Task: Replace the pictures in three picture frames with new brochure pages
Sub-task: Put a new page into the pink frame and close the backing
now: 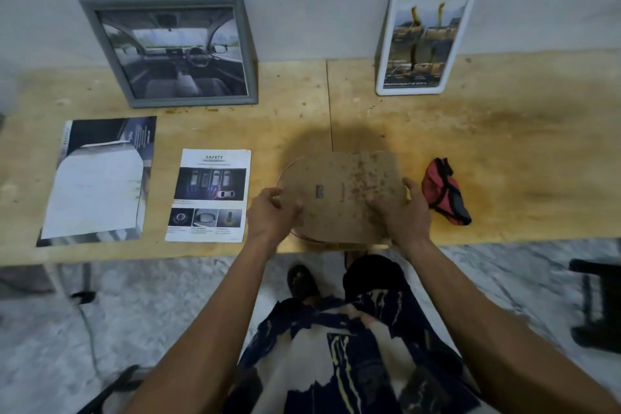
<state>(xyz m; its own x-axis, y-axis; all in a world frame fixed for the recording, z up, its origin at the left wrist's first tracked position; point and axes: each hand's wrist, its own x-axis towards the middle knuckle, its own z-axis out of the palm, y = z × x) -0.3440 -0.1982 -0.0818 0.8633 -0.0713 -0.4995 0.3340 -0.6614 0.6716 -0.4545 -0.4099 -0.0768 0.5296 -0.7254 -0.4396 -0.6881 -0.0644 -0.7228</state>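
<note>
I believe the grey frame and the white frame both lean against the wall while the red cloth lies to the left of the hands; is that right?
Not quite: the head view shows the red cloth to the right of the hands. The grey frame and white frame do lean against the wall.

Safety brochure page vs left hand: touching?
Apart. The head view shows a strip of bare wooden table between the Safety brochure page and the left hand, which grips the brown backing board.

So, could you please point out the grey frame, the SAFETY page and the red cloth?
grey frame (251, 54): head view, right rail.
SAFETY page (209, 195): head view, page middle.
red cloth (437, 190): head view, red middle.
</note>
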